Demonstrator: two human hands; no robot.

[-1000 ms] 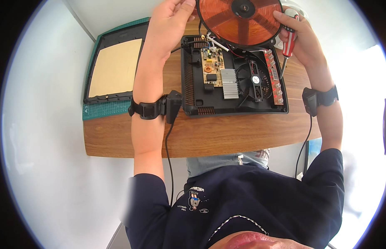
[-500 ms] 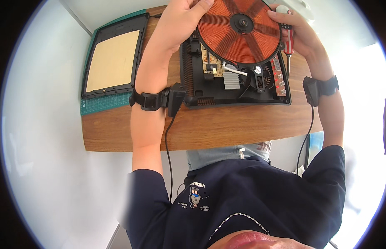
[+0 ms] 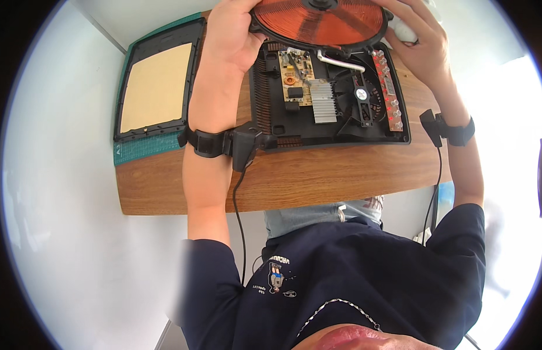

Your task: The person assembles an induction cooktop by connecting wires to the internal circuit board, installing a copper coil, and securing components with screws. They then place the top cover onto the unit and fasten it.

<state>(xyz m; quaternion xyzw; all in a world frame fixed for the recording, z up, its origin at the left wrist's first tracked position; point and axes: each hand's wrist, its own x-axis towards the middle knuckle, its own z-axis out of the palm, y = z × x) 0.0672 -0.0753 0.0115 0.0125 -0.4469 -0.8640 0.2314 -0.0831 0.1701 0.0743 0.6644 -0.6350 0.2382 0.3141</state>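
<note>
A round copper induction coil (image 3: pixel 317 26) on a black frame is raised and tilted above an open induction cooker base (image 3: pixel 271 129). My left hand (image 3: pixel 239 32) grips its left rim, the fingertips cut off by the top edge of the view. On the right rim, my right hand (image 3: pixel 420 44) has hold of it too, fingers partly hidden. A white lead (image 3: pixel 341 63) runs below the coil. Inside the base are a circuit board (image 3: pixel 290 84), a ribbed silver heat sink (image 3: pixel 324 102), a black fan (image 3: pixel 361 96) and a control strip (image 3: pixel 393 99) with red lights.
At the left, the cooker's black top frame (image 3: pixel 120 119) with a cream panel (image 3: pixel 157 87) lies on a green cutting mat (image 3: pixel 148 150). All rests on a wooden table (image 3: pixel 317 175). A white rounded object (image 3: pixel 404 32) shows beside my right palm.
Both hands have lifted the coil away from me and tilted it, uncovering more of the circuit board and fan. The red-handled screwdriver by my right hand no longer shows.
</note>
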